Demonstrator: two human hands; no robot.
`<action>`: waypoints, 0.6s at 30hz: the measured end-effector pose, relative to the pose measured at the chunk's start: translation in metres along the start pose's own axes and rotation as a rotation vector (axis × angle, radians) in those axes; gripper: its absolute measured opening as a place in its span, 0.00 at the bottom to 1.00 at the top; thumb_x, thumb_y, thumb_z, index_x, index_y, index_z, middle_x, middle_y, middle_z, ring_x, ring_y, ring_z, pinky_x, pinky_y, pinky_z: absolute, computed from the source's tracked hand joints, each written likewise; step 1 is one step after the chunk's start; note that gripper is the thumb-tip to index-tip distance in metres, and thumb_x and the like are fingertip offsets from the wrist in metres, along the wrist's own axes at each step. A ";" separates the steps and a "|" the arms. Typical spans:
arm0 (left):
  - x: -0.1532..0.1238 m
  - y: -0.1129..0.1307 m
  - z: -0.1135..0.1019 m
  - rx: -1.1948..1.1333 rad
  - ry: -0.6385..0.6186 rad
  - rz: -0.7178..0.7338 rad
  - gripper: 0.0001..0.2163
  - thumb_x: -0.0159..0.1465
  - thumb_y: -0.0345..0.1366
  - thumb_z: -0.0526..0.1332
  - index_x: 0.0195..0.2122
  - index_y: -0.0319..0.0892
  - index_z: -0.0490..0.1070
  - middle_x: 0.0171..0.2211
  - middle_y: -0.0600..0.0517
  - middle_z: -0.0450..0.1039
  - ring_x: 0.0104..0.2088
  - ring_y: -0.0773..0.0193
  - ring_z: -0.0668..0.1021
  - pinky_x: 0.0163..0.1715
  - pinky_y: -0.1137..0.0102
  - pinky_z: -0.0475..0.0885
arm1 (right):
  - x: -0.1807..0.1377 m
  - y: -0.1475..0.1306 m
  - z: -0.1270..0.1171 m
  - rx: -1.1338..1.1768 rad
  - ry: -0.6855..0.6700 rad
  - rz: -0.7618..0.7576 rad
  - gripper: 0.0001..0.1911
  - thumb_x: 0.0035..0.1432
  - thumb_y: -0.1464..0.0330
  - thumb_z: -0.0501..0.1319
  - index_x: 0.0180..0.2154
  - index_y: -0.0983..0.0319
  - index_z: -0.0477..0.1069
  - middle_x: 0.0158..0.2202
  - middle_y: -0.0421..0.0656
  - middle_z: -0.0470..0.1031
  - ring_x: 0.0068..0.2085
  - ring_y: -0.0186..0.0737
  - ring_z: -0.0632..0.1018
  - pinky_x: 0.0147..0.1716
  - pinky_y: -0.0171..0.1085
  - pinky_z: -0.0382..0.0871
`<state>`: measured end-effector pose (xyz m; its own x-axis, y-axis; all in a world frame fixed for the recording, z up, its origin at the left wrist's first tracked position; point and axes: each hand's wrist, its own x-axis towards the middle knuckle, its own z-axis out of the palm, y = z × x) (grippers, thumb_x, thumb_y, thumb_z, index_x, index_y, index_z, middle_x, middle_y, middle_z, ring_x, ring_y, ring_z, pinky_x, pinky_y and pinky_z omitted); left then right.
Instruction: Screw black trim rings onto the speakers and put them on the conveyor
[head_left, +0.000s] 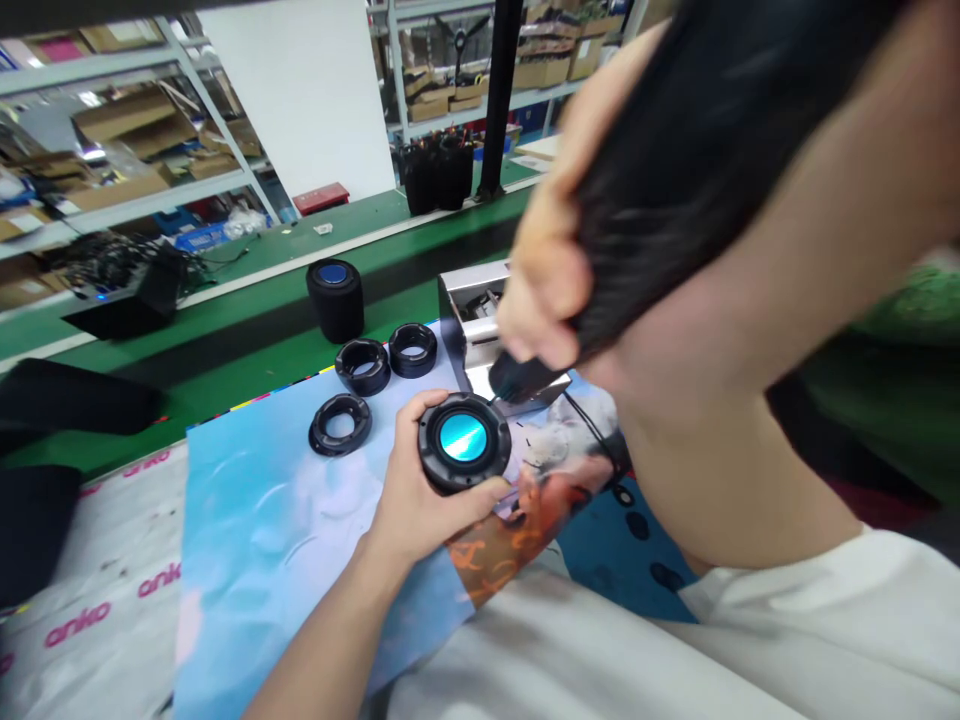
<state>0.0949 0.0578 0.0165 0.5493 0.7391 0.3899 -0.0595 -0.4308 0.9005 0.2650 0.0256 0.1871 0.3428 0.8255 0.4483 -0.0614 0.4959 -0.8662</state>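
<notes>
My left hand (409, 490) is closed around a round black speaker part (464, 441) with a shiny blue centre, holding it just above a blue printed sheet (262, 520). My right hand (544, 275) is raised close to the camera, its fingers wrapped round a thick strand of dark hair (675, 150). The raised right forearm fills the right side of the view. The hair's tip hangs near a metal box (472, 300) behind the speaker part.
Three black rings (340, 423) (363, 366) (412, 349) lie on the sheet's far edge. A black cylindrical speaker (334, 298) stands on the green conveyor belt (247, 340). Black fabric (45, 410) lies at the left, and shelves with cartons (127, 120) stand behind.
</notes>
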 end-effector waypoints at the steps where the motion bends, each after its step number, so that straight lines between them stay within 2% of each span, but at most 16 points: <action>1: 0.000 0.001 0.000 -0.003 -0.008 -0.007 0.37 0.58 0.53 0.79 0.62 0.49 0.65 0.55 0.47 0.77 0.53 0.50 0.85 0.55 0.56 0.81 | -0.004 0.005 -0.005 0.030 0.062 -0.101 0.38 0.55 0.28 0.66 0.34 0.56 0.66 0.21 0.36 0.63 0.18 0.35 0.65 0.13 0.41 0.62; 2: 0.001 0.001 -0.001 -0.002 -0.016 -0.014 0.36 0.58 0.52 0.80 0.62 0.49 0.65 0.55 0.48 0.77 0.53 0.50 0.85 0.55 0.57 0.81 | -0.007 0.012 -0.013 0.025 0.103 -0.183 0.37 0.56 0.29 0.67 0.33 0.56 0.68 0.21 0.36 0.62 0.18 0.35 0.64 0.13 0.42 0.59; 3: 0.001 0.002 -0.001 0.001 -0.019 -0.019 0.36 0.57 0.51 0.80 0.62 0.49 0.65 0.55 0.48 0.78 0.53 0.50 0.85 0.54 0.57 0.81 | -0.008 0.022 -0.021 0.055 0.212 -0.286 0.36 0.57 0.31 0.69 0.32 0.56 0.67 0.20 0.36 0.60 0.17 0.34 0.62 0.11 0.41 0.53; 4: 0.001 0.002 -0.001 0.004 -0.017 -0.022 0.37 0.57 0.51 0.80 0.62 0.49 0.65 0.54 0.48 0.78 0.52 0.50 0.85 0.54 0.57 0.81 | -0.009 0.033 -0.029 0.011 0.243 -0.277 0.35 0.58 0.33 0.71 0.31 0.57 0.68 0.19 0.36 0.59 0.17 0.34 0.62 0.11 0.40 0.52; 5: 0.001 0.003 -0.001 0.009 -0.011 -0.024 0.37 0.57 0.51 0.80 0.61 0.49 0.65 0.54 0.48 0.78 0.52 0.50 0.86 0.54 0.57 0.81 | -0.009 0.044 -0.037 -0.053 0.205 -0.173 0.34 0.58 0.35 0.72 0.32 0.57 0.69 0.21 0.38 0.62 0.18 0.37 0.67 0.13 0.40 0.58; 10: 0.002 0.004 -0.003 0.026 -0.001 -0.041 0.39 0.56 0.54 0.80 0.61 0.49 0.64 0.53 0.47 0.79 0.51 0.50 0.86 0.54 0.55 0.82 | -0.008 0.086 -0.057 -0.067 0.256 -0.117 0.37 0.55 0.34 0.73 0.30 0.59 0.64 0.20 0.38 0.64 0.17 0.32 0.66 0.14 0.35 0.56; 14: 0.003 0.003 -0.003 0.018 -0.007 -0.049 0.39 0.55 0.54 0.81 0.62 0.49 0.64 0.53 0.47 0.79 0.51 0.50 0.86 0.54 0.55 0.82 | -0.010 0.087 -0.054 -0.007 0.175 -0.089 0.37 0.55 0.35 0.74 0.28 0.60 0.64 0.19 0.37 0.64 0.15 0.32 0.65 0.12 0.36 0.54; 16: 0.002 0.002 -0.003 0.008 -0.009 -0.055 0.39 0.55 0.53 0.81 0.62 0.49 0.64 0.54 0.47 0.79 0.51 0.50 0.86 0.54 0.56 0.82 | -0.010 0.076 -0.052 0.005 0.130 -0.010 0.38 0.53 0.34 0.75 0.29 0.59 0.66 0.19 0.37 0.65 0.14 0.33 0.65 0.11 0.36 0.55; 18: 0.001 0.001 -0.002 0.000 -0.013 -0.063 0.39 0.55 0.53 0.81 0.62 0.49 0.65 0.55 0.47 0.78 0.52 0.50 0.86 0.54 0.56 0.82 | -0.010 0.057 -0.051 0.010 0.122 -0.001 0.37 0.52 0.34 0.74 0.31 0.59 0.68 0.19 0.37 0.65 0.15 0.33 0.65 0.11 0.36 0.56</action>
<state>0.0939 0.0592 0.0185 0.5628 0.7579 0.3297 -0.0247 -0.3834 0.9233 0.3061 0.0314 0.1216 0.4543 0.7864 0.4185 -0.0704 0.5000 -0.8632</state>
